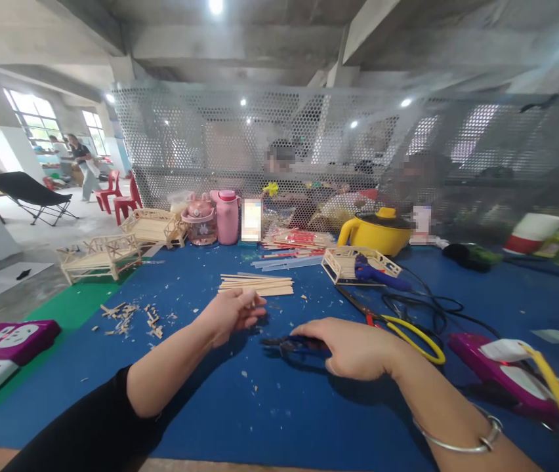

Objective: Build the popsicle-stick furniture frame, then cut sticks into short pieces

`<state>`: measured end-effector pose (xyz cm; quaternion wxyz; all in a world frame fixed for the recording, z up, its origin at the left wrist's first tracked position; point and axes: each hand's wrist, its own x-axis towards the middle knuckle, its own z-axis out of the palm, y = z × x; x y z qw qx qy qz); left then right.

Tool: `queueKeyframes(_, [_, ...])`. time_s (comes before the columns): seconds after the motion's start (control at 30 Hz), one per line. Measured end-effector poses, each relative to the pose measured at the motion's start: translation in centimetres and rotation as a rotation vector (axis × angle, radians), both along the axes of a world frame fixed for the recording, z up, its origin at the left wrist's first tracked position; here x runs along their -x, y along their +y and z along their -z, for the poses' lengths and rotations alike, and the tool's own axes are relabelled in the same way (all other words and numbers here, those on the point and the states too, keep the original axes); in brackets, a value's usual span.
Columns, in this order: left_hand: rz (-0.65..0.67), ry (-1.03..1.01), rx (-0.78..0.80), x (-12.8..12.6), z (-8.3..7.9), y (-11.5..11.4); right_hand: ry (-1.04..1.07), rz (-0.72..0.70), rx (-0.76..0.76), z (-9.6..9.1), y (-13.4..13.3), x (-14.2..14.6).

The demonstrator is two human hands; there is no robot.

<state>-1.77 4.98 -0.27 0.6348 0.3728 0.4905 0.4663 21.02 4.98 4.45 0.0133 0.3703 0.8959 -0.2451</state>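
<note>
In the head view, we're watching the left hand (235, 311) hovering just in front of the loose bundle of wooden sticks (260, 285), which is lying near the middle of the blue mat (210, 400). Its fingers are curling loosely; whether the thumb and forefinger are pinching anything, we can't tell. Across to the right hand (358, 344), and we're seeing fingers closing around the dark pliers (279, 341), whose nose is pointing left. Wood scraps (124, 316) are lying leftward, while a blue glue gun (382, 274) is resting over a small wooden frame (346, 262).
</note>
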Motion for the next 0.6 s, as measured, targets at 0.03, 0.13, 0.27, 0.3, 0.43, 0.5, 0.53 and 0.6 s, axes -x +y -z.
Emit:
queueKeyframes(0.03, [-0.08,-0.031,-0.006,0.4,-0.2,0.3,0.018,0.01,0.016,-0.1,0.2,-0.4])
queueKeyframes(0.13, [-0.17,-0.12,0.009,1.0,-0.7,0.7,0.123,0.215,-0.003,0.3,1.7,-1.3])
queueKeyframes(0.27, [-0.089,-0.196,0.105,0.0,-0.3,0.1,0.013,0.719,-0.353,2.8,4.9,-0.9])
queueKeyframes(0.3, [-0.057,-0.212,0.133,-0.4,-0.2,-0.1,-0.055,0.781,-0.441,3.4,5.5,-0.5])
queueKeyframes(0.43, [0.014,-0.259,0.218,-1.0,0.0,-0.5,-0.118,0.759,-0.718,4.7,6.0,1.6])
queueKeyframes(0.5, [0.037,-0.29,0.243,-0.9,-0.1,-0.7,-0.014,0.667,-0.837,4.5,4.9,2.6])
queueKeyframes(0.53, [0.058,-0.309,0.249,-0.9,-0.2,-0.8,0.063,0.59,-0.862,4.3,4.1,3.1])
queueKeyframes(0.6, [0.107,-0.337,0.253,-0.8,-0.4,-1.0,0.218,0.378,-0.825,4.0,2.6,3.9])
